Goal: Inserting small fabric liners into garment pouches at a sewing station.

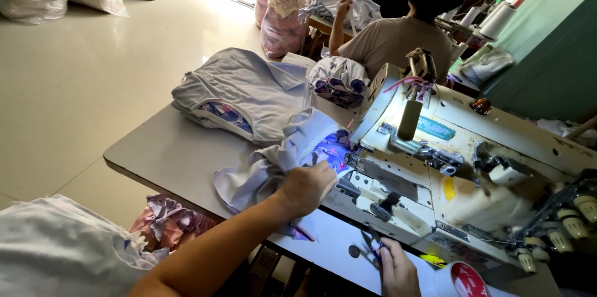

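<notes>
Here, left hand (308,186) fingers curled on pale fabric (264,169), right hand (397,269) pinching small scissors (371,248).

Pale lilac cloth at the sewing machine, small scissors at the bottom of the frame.

The cloth (273,163) is a soft, pale lilac piece with a patterned pink-and-blue inner side, bunched and creased in the middle of the frame; its right end lies lit under the needle area of the sewing machine (435,172), its left end spreads flat on the grey table (161,154). The left hand (308,188) presses on it. The scissors (372,248), dark and thin, sit at bottom centre, held by the right hand (398,269).
</notes>
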